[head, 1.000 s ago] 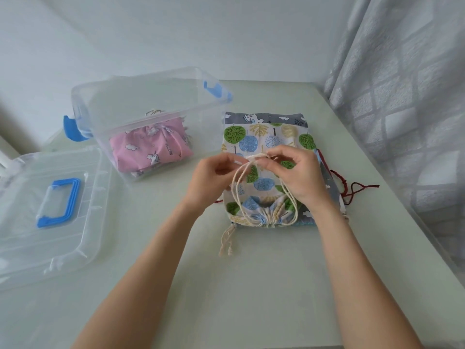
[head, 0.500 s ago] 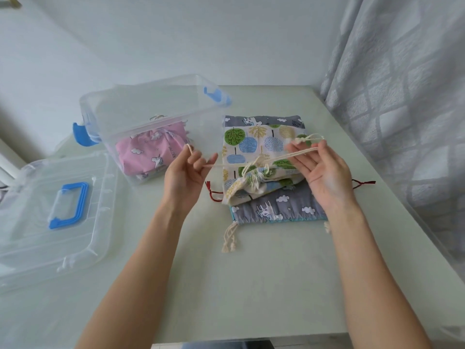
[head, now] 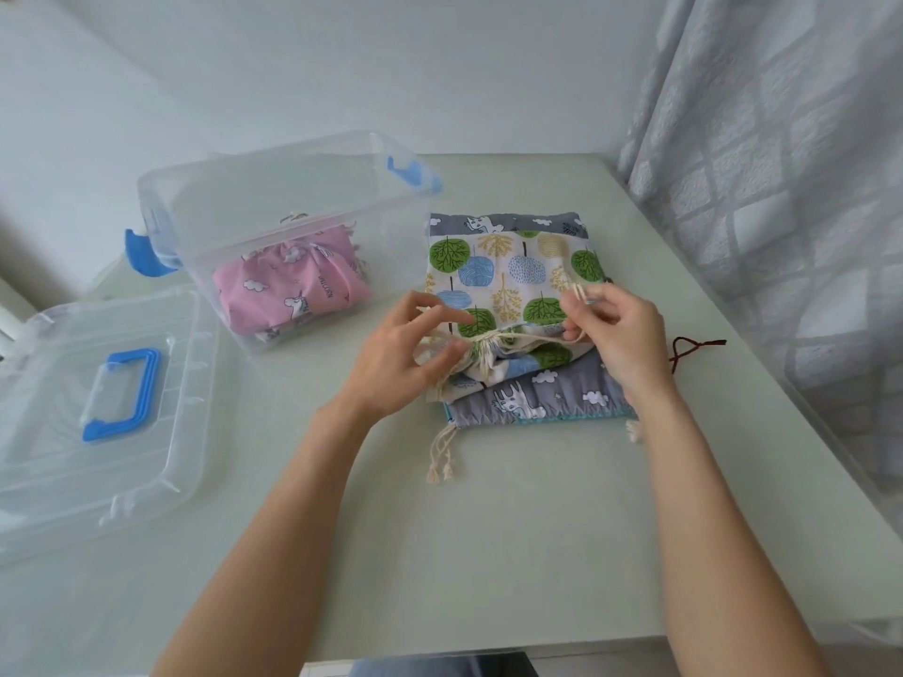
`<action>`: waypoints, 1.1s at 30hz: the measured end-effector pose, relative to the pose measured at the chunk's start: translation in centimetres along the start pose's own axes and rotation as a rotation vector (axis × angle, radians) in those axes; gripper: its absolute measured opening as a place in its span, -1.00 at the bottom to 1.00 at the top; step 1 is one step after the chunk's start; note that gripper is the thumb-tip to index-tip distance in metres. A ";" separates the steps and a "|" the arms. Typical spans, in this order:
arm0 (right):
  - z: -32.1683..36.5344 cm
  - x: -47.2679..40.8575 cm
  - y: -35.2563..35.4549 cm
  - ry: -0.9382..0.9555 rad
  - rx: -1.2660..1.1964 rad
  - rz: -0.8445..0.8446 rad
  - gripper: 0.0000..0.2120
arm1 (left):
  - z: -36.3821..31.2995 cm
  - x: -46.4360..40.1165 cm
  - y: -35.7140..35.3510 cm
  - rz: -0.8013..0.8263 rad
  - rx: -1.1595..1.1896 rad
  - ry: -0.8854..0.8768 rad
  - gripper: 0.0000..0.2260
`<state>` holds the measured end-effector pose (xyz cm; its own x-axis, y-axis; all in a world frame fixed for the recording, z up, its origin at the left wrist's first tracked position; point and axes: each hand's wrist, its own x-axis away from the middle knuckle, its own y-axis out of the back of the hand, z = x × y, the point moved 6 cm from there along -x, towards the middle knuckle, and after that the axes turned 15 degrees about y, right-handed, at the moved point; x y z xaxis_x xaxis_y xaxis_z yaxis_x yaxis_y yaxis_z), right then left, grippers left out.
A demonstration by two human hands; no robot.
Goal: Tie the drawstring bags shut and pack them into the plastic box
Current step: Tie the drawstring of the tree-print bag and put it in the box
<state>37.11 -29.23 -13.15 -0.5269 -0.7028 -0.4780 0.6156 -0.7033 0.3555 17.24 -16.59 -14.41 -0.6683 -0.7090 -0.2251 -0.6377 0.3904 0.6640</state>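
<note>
A tree-print drawstring bag [head: 508, 276] lies on top of a grey unicorn-print bag [head: 542, 403] in the middle of the table. Its mouth is gathered tight around a cream drawstring [head: 488, 340]. My left hand [head: 405, 354] pinches the cord's left end beside the gathered mouth. My right hand [head: 615, 329] holds the cord's right end, just right of the mouth. A clear plastic box [head: 273, 197] with blue latches stands to the left of the bags. Inside it lies a pink unicorn bag [head: 288, 290].
The box's clear lid [head: 58, 471] with a blue handle lies flat at the left. The grey bag's tasselled cream cord [head: 442, 454] trails toward me. A dark red cord [head: 694, 349] pokes out at the right. A grey curtain [head: 782, 188] hangs along the table's right edge.
My hands first pulled the cream cord apart sideways, cinching the tree-print bag's mouth and folding its lower part up. Now they have come back in close to the gathered mouth.
</note>
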 end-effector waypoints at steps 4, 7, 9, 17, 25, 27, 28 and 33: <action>1.3 0.2 1.6 0.124 0.630 -0.070 -0.71 | -0.1 -0.2 0.3 -0.048 -0.089 -0.039 -0.73; 4.0 0.1 0.3 0.392 0.473 0.062 -0.75 | -0.4 -0.2 0.4 -0.031 -0.079 -0.021 -0.74; 4.4 0.5 -2.1 0.437 0.316 0.310 -0.78 | -0.8 -0.2 0.4 -0.016 -0.045 -0.019 -0.76; 4.2 0.7 -2.7 0.378 0.145 0.262 -0.93 | -1.1 -0.3 1.1 -0.023 0.082 0.053 -0.93; 4.3 0.6 -1.6 0.388 0.092 0.291 -0.91 | -0.7 -0.2 2.6 -0.263 -0.017 0.075 -0.89; 4.4 0.4 -1.3 0.382 0.114 0.288 -0.92 | -0.9 -0.2 2.3 -0.159 0.112 0.069 -0.90; 4.3 0.3 -1.2 0.368 0.125 0.292 -0.91 | -1.0 -0.2 2.2 -0.101 0.166 0.081 -0.91; 6.2 -0.4 -1.8 0.271 -0.098 0.363 -0.73 | -1.1 -0.1 1.5 0.067 0.196 0.151 -0.88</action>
<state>32.52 -28.34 -8.63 -0.1032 -0.8391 -0.5341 0.7913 -0.3946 0.4670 16.78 -16.52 -12.63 -0.6560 -0.7518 -0.0667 -0.6660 0.5350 0.5197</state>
